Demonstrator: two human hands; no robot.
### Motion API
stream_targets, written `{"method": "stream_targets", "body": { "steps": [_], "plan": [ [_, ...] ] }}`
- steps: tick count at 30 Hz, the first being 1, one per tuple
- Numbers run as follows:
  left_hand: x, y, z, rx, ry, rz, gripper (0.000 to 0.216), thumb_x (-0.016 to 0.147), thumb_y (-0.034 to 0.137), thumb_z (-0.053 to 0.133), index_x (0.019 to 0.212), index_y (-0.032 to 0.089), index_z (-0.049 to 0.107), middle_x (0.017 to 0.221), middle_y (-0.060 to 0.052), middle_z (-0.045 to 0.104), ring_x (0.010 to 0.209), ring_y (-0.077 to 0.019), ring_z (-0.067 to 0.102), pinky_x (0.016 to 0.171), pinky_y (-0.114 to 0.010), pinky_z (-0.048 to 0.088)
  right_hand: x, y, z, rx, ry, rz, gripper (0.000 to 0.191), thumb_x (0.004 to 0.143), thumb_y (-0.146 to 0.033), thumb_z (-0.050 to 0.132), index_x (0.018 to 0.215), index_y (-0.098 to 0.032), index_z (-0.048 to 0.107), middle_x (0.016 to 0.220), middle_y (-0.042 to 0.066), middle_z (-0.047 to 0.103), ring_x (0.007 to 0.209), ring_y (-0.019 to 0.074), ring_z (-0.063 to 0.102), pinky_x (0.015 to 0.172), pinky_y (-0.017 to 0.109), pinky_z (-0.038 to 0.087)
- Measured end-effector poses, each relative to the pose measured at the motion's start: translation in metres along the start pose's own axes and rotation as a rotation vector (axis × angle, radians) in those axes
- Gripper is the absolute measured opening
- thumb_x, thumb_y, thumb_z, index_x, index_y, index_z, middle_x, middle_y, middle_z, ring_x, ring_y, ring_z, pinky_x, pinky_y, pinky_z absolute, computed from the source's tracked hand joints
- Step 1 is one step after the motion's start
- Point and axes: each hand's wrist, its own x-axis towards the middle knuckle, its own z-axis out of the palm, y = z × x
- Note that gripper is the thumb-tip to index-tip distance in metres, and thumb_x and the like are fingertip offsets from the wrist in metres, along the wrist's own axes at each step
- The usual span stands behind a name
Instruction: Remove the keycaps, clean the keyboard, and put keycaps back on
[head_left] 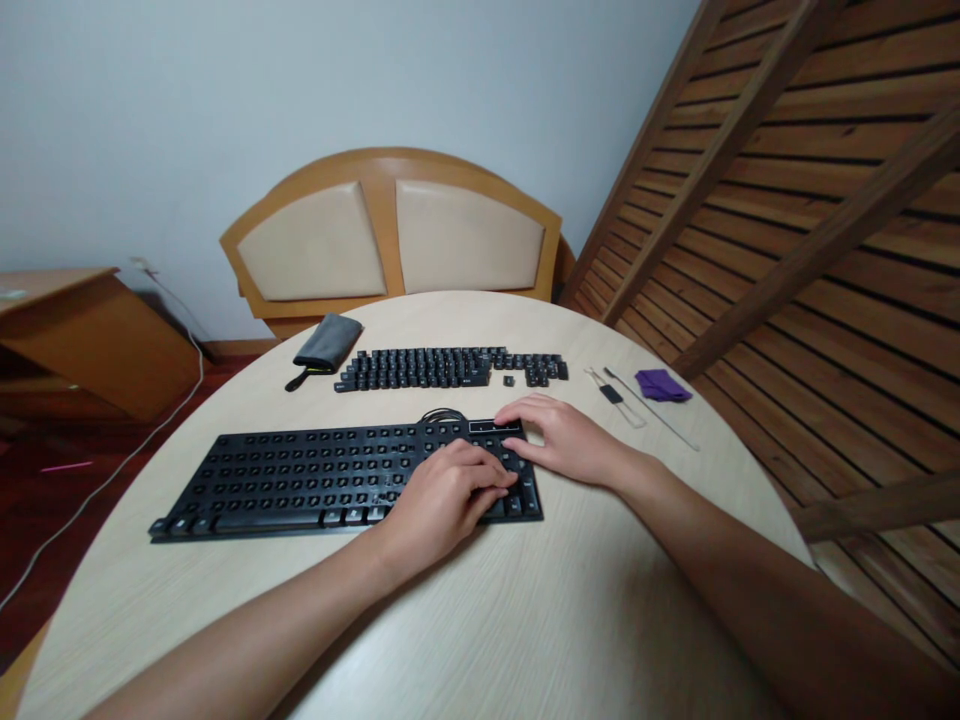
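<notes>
A black keyboard [300,470] lies on the table, most of its keycaps off and the bare switch posts showing. A long spacebar and several caps remain along its front row. My left hand [454,485] is over the number pad at the right end, fingers bunched with the tips pressed together; whatever is between them is hidden. My right hand [559,435] rests at the keyboard's upper right corner, its thumb spread apart from the outstretched fingers. Behind the keyboard, loose black keycaps [420,368] are laid out in rows, and a single keycap [508,381] sits apart.
A grey pouch [328,343] lies at the far left of the round table [585,600]. On the right are a wire keycap puller [612,394], a thin metal rod [660,415] and a folded purple cloth [662,385]. A chair back [390,230] stands beyond.
</notes>
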Motion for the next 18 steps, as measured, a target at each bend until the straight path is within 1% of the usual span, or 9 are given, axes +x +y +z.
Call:
{"method": "stream_targets", "body": {
  "steps": [10,15,18],
  "plan": [
    [0.0014,0.0102,0.0030,0.106,0.011,0.056,0.022,0.102,0.020,0.055,0.106,0.019,0.076,0.106,-0.007,0.074,0.096,-0.0235,0.062,0.085,-0.037,0.053,0.0001,-0.0005,-0.0009,-0.005,-0.001,-0.001,0.021,0.090,-0.019,0.068,0.110,-0.021,0.069,0.112,0.009,0.073,0.108,0.0243,0.066,0.098,0.044,0.051],
    [0.0009,0.0070,0.0034,0.100,0.031,0.050,0.017,0.099,0.018,0.060,0.105,0.018,0.075,0.102,-0.006,0.075,0.093,-0.0231,0.063,0.083,-0.037,0.054,0.0005,-0.0014,-0.0013,-0.001,0.003,-0.006,0.021,0.089,-0.018,0.068,0.110,-0.021,0.070,0.111,0.009,0.074,0.107,0.0245,0.066,0.099,0.044,0.051],
    [0.0001,0.0043,0.0036,0.101,0.048,0.064,0.013,0.098,0.018,0.062,0.101,0.017,0.074,0.098,-0.005,0.075,0.091,-0.0228,0.064,0.082,-0.037,0.055,0.0006,-0.0015,-0.0014,-0.003,0.002,-0.004,0.021,0.089,-0.019,0.068,0.110,-0.022,0.070,0.112,0.008,0.074,0.108,0.0244,0.066,0.099,0.044,0.051]
  ]
}}
